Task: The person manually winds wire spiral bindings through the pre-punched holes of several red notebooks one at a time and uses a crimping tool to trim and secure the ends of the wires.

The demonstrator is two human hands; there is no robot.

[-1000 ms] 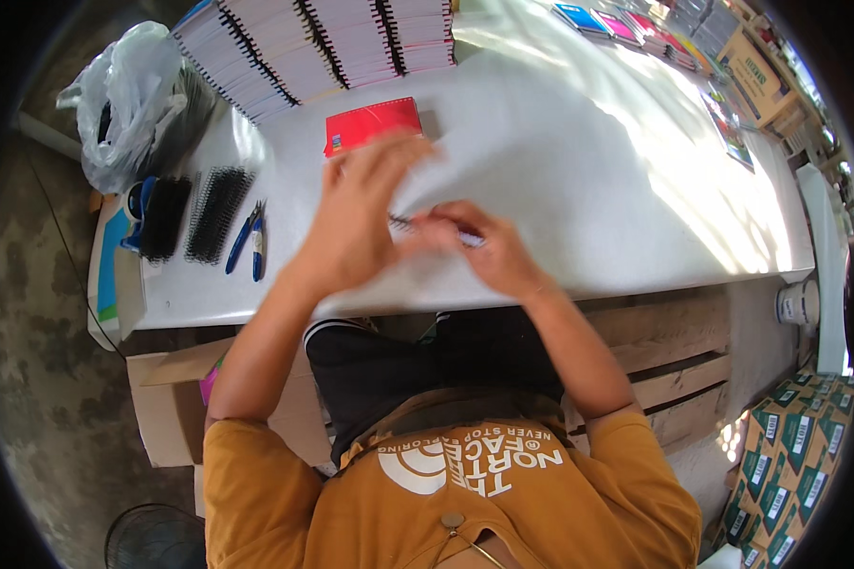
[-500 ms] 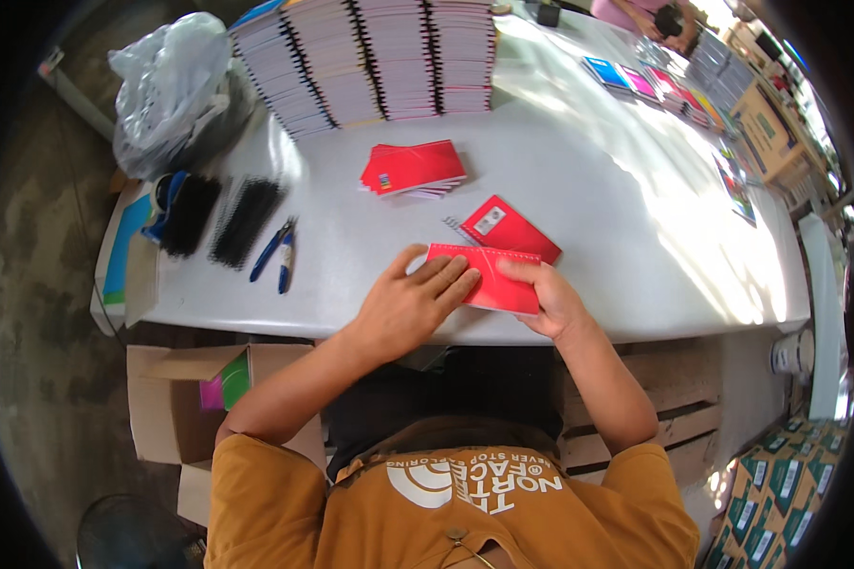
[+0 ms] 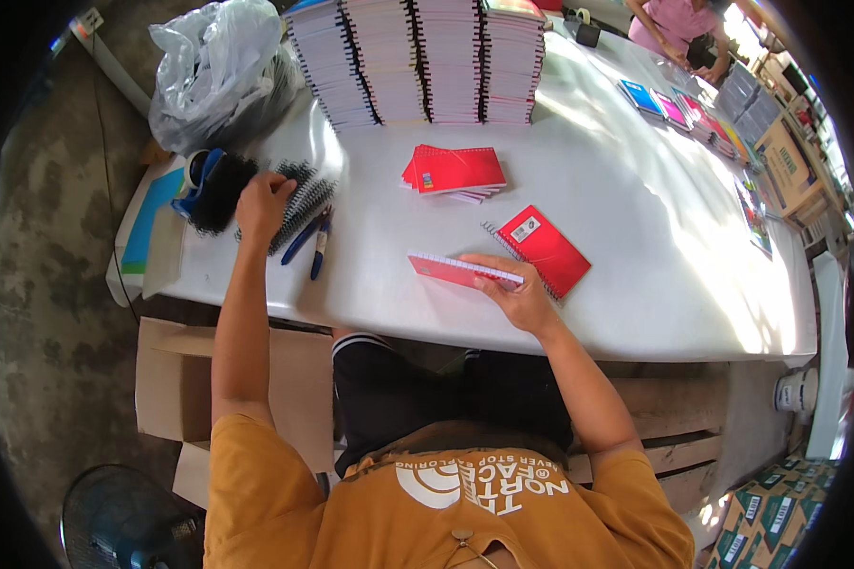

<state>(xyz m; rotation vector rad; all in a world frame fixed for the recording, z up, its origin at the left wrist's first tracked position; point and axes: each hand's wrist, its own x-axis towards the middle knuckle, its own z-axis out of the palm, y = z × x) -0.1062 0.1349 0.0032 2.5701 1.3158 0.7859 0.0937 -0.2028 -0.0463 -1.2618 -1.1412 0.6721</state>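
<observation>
My left hand (image 3: 264,204) rests over a pile of black spiral binding coils (image 3: 306,201), its thumb and fingertips pinched together at the pile; what lies between them is hidden. In my right hand (image 3: 517,292) is a small red notebook (image 3: 455,272), tilted up above the table's front part, with a row of punched holes along its white upper edge. Behind that hand lies another red notebook (image 3: 552,251) with a coil partly sticking out at its left corner. A small stack of red notebooks (image 3: 462,171) sits farther back. Blue-handled pliers (image 3: 306,237) and a blue cutter-like tool (image 3: 321,248) lie beside the coils.
Tall stacks of spiral-bound books (image 3: 417,66) stand at the back, beside a plastic bag (image 3: 213,76). A blue tape dispenser (image 3: 197,185) is at the left. Coloured notebooks (image 3: 669,109) lie far right, near another person (image 3: 678,33). Below the table are a cardboard box (image 3: 176,379) and a fan (image 3: 123,522).
My left hand has left the red notebook and moved left to the coils. My right hand now holds the notebook alone, tipped up on edge. The view has shifted slightly.
</observation>
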